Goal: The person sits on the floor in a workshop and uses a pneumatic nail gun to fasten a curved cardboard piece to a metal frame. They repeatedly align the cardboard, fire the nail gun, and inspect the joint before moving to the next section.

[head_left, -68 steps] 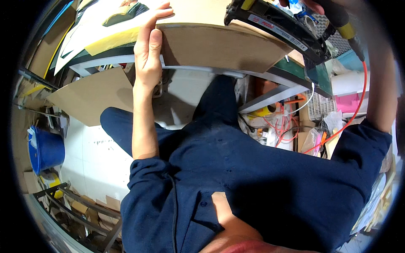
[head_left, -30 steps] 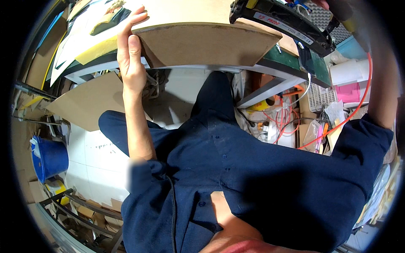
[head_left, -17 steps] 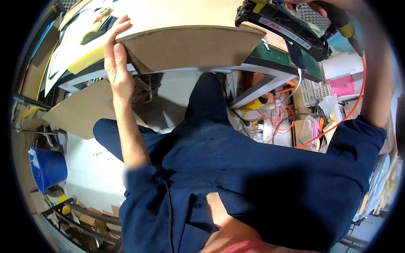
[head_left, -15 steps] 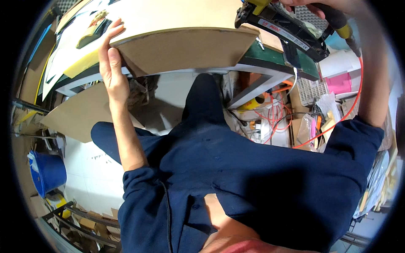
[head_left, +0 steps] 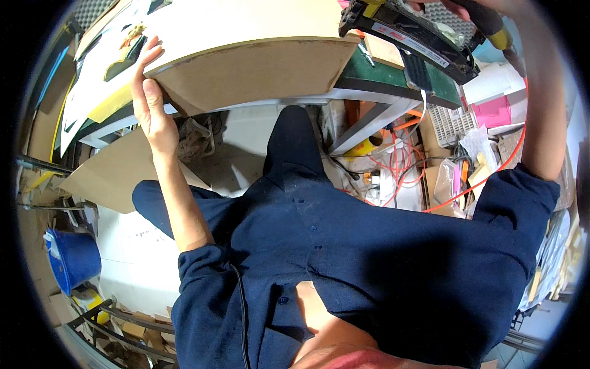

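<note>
Above, the left hand (head_left: 150, 101) clamps the left end of a brown board (head_left: 252, 71), thumb under, fingers over its top edge. The right hand (head_left: 458, 7), mostly cut off at the upper rim, grips a black nail gun (head_left: 409, 37) whose nose meets the board's right end; how its fingers close cannot be told. The board's long axis runs left to right between the hands, which are well apart. It overhangs the green-edged bench (head_left: 393, 77), its brown face flat and matte. An orange hose (head_left: 491, 178) trails rightward.
</note>
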A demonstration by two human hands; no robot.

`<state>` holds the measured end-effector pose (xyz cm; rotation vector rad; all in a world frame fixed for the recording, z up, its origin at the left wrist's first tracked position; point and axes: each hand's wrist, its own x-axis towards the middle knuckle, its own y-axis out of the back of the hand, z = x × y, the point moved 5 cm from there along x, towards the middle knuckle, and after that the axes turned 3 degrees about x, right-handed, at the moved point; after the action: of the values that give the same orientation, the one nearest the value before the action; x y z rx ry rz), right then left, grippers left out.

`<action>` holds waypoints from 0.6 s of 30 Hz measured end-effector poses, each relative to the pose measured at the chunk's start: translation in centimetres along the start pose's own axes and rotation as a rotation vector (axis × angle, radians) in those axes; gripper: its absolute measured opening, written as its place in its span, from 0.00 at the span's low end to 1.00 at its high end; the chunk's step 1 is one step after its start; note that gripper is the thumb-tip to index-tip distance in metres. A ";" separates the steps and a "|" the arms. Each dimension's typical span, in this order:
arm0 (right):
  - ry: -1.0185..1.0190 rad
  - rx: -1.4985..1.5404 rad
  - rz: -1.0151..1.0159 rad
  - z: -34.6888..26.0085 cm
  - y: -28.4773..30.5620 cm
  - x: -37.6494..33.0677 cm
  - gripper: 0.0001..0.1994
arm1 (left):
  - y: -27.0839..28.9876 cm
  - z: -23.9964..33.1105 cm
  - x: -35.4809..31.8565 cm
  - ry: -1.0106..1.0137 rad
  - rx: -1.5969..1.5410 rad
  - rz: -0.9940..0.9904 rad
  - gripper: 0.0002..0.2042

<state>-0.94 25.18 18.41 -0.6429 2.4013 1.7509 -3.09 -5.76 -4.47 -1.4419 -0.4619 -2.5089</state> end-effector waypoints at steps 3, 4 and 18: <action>-0.061 -0.104 0.051 1.6 0.2 1.1 0.28 | -0.2 0.1 0.0 0.003 -0.002 0.003 0.23; -0.047 -0.106 0.050 1.6 0.2 1.1 0.28 | -0.2 0.1 0.1 0.004 -0.004 0.004 0.23; -0.008 -0.128 -0.025 -0.4 -0.1 0.7 0.26 | -0.2 0.2 0.1 -0.050 -0.053 0.047 0.20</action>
<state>-1.45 24.63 18.23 -0.6751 2.2802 1.9049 -3.07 -5.50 -4.29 -1.5192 -0.3689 -2.4711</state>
